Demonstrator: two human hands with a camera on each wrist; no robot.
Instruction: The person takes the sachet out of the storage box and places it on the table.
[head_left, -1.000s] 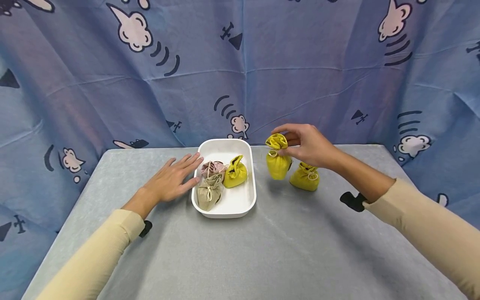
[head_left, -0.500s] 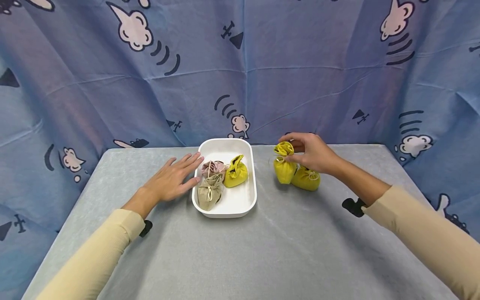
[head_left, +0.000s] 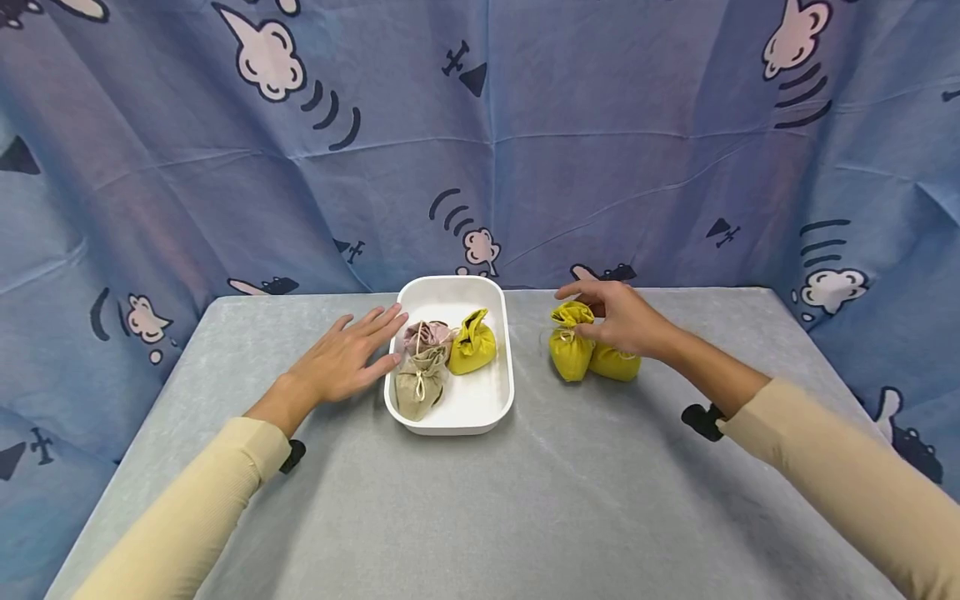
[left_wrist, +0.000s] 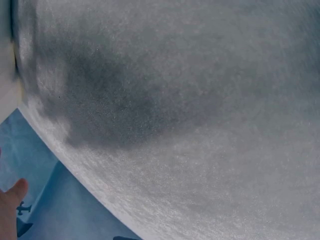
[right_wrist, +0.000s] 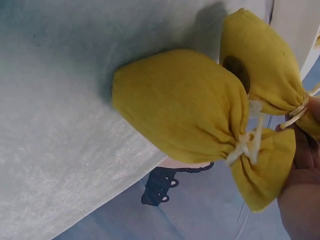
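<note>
Your right grip (head_left: 618, 321) pinches the gathered neck of a yellow drawstring pouch (head_left: 570, 357), which hangs upright below it; whether its base bears on the grey bench (head_left: 480, 517) you can't quite tell. Just beyond it, below your palm, a second yellow pouch (head_left: 618, 364) sits on the bench, overlapped so closely that contact is unclear. This looks like setting one pouch beside its match; the next move probably calls for seating the base flat, then easing your fingers off without tipping either.

Farther out, to the left of that grip, the white tray (head_left: 450, 431) holds a third yellow pouch (head_left: 472, 352), then a pink pouch (head_left: 427, 335) and a beige pouch (head_left: 417, 395). Your left grip (head_left: 337, 358) holds nothing, fingers spread at the tray's left rim. The held pouch shows a dark round patch, but no brand, label or writing can be read anywhere.
</note>
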